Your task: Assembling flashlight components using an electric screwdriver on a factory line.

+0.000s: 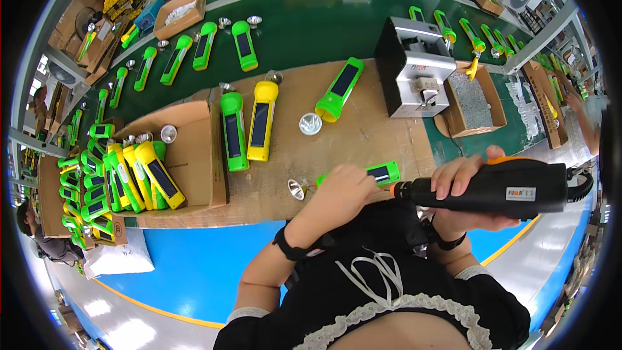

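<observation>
My right hand (457,185) is wrapped around a black electric screwdriver (499,191) lying nearly level, its orange-ringed tip pointing left toward my left hand. Under and behind the fingers of my left hand (343,194) is a green flashlight (387,172) with a dark solar panel. That hand is closed on the flashlight; its fingertips by the screwdriver tip are partly hidden, so any screw there cannot be made out. A loose silver reflector (296,188) lies just left of this hand. Farther up the cardboard are another green flashlight (341,87) and its reflector (310,124).
A yellow flashlight (262,120) and a green one (234,133) lie beside a cardboard box (194,136) of flashlights. A screw-feeding machine (414,71) stands at the right, with a box of small screws (472,100). Flashlights line the green conveyor belt (311,19).
</observation>
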`<control>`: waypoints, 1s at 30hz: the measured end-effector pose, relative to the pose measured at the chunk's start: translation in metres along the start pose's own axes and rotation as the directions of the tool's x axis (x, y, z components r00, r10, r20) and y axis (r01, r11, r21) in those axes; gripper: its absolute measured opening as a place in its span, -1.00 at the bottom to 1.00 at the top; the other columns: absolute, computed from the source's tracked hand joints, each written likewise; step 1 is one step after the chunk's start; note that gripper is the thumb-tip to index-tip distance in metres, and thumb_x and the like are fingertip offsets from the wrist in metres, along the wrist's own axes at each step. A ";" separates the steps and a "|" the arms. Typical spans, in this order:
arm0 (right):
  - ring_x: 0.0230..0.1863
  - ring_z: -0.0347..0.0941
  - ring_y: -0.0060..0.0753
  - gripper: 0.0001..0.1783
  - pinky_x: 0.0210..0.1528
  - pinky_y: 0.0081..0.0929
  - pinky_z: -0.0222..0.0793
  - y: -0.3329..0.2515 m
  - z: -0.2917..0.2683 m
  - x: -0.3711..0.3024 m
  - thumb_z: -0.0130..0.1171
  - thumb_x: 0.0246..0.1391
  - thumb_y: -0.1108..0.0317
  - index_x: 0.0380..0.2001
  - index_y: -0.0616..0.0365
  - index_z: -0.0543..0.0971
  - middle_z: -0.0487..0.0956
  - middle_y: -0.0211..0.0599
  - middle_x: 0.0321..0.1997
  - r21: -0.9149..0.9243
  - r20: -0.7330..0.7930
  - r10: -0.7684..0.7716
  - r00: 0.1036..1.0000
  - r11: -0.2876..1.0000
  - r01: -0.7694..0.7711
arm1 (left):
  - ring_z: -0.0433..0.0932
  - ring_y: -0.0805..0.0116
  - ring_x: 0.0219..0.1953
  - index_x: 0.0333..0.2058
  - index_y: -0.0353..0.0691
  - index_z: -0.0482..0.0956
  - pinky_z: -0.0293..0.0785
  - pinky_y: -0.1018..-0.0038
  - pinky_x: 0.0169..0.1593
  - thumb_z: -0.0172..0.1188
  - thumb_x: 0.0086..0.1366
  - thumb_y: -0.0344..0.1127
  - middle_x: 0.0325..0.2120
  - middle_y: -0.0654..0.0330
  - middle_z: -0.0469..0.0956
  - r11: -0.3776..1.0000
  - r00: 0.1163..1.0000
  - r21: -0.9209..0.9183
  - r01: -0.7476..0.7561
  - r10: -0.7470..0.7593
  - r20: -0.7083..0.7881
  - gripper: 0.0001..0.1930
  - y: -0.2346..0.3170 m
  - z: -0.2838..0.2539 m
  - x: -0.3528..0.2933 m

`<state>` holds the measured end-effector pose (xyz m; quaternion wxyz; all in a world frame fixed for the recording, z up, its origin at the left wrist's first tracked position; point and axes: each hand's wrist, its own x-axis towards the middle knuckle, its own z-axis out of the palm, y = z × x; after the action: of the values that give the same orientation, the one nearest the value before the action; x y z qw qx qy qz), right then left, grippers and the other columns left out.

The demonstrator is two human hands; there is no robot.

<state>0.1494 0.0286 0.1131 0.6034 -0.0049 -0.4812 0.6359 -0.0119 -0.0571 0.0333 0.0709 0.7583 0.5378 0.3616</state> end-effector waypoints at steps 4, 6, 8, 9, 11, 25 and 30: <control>-0.64 0.37 -0.35 0.25 -0.54 -0.44 0.37 -0.009 -0.023 0.005 0.00 -0.52 -0.66 0.02 0.26 0.14 0.41 -0.27 -0.60 -0.091 0.010 0.046 0.999 0.995 -0.045 | 0.35 -0.02 -0.39 -0.46 -0.29 0.36 0.27 0.20 -0.30 0.01 0.18 -0.40 -0.53 0.01 0.33 0.987 0.984 0.036 0.156 -0.152 -0.091 -0.91 -0.004 -0.046 0.057; -0.67 0.35 -0.37 0.20 -0.58 -0.47 0.34 -0.012 -0.028 0.006 -0.02 -0.43 -0.64 0.01 0.25 0.15 0.40 -0.29 -0.61 -0.168 -0.039 0.042 0.998 0.985 -0.048 | 0.36 -0.07 -0.37 -0.44 -0.32 0.35 0.28 0.17 -0.28 -0.03 0.19 -0.41 -0.50 -0.04 0.36 0.983 0.988 0.142 0.113 -0.097 -0.116 -0.90 -0.015 -0.059 0.117; -0.70 0.33 -0.40 0.15 -0.62 -0.50 0.31 -0.009 -0.031 0.007 -0.05 -0.35 -0.62 -0.01 0.25 0.16 0.39 -0.31 -0.62 -0.226 -0.077 0.052 0.996 0.972 -0.068 | 0.39 -0.10 -0.36 -0.44 -0.34 0.37 0.31 0.16 -0.26 -0.05 0.20 -0.41 -0.47 -0.09 0.40 0.964 0.991 0.261 0.044 -0.009 -0.135 -0.89 -0.035 -0.053 0.183; -0.68 0.34 -0.38 0.16 -0.59 -0.49 0.32 -0.008 -0.033 0.006 -0.03 -0.37 -0.63 -0.01 0.25 0.15 0.39 -0.30 -0.62 -0.229 -0.078 0.087 0.993 0.968 -0.103 | 0.41 -0.08 -0.36 -0.44 -0.35 0.40 0.35 0.16 -0.26 -0.03 0.17 -0.42 -0.46 -0.08 0.42 0.938 0.996 0.345 0.037 -0.005 -0.092 -0.89 -0.049 -0.046 0.211; -0.63 0.36 -0.35 0.15 -0.52 -0.47 0.33 -0.006 -0.039 0.007 0.06 -0.38 -0.58 -0.01 0.27 0.15 0.40 -0.26 -0.59 -0.211 -0.078 0.127 0.989 0.967 -0.141 | 0.44 -0.04 -0.34 -0.45 -0.35 0.44 0.40 0.17 -0.23 -0.03 0.07 -0.47 -0.44 -0.06 0.44 0.897 0.997 0.439 0.052 -0.073 0.032 -0.90 -0.068 -0.033 0.252; -0.44 0.41 -0.48 0.01 -0.41 -0.57 0.32 0.001 -0.115 0.002 0.39 -0.29 0.03 0.13 0.37 0.14 0.48 -0.22 -0.44 -0.623 -0.047 -0.006 0.999 0.782 -0.025 | 0.42 -0.01 -0.30 -0.27 -0.30 0.43 0.38 0.21 -0.22 0.29 0.00 -0.12 -0.35 -0.02 0.40 0.904 0.931 0.407 0.136 -0.256 0.259 -0.58 -0.014 -0.014 0.147; -0.24 0.45 -0.30 -0.18 -0.14 -0.45 0.36 -0.012 -0.085 0.002 0.32 -0.29 0.53 0.11 0.33 0.21 0.48 -0.20 -0.20 -0.776 -0.065 0.081 0.995 0.623 -0.101 | 0.43 -0.01 -0.28 -0.20 -0.34 0.40 0.38 0.24 -0.20 0.33 -0.04 -0.13 -0.35 -0.04 0.41 0.917 0.896 0.357 0.177 -0.301 0.328 -0.49 0.005 0.030 0.034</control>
<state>0.2078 0.0794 0.0759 0.5148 -0.2964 -0.7003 0.3958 0.0161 -0.0212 0.0299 0.0942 0.7418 0.6554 0.1066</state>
